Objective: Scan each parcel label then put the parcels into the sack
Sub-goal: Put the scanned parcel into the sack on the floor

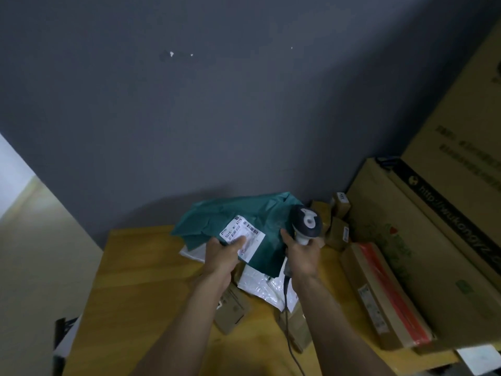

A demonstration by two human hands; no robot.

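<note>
1. Nearest me, low in the frame, two forearms reach up toward the middle. The left hand [222,253] grips the near edge of the green parcel [252,210], with the thumb lying on its white label [245,233].
2. The right hand [302,253] is curled round the handle of the scanner [306,222], just right of the parcel. Its cable [287,324] trails toward the bottom edge.
3. The parcel is held above the wooden table [135,280], over white parcels [260,287] and a small brown box [233,310].
4. To scan cleanly, I would slide the thumb off the barcodes, pull the label flat, and tip the scanner head down at it.
5. The big cardboard boxes [433,213] at the right are closed, so their contents are hidden. I can make out no sack in view.
</note>
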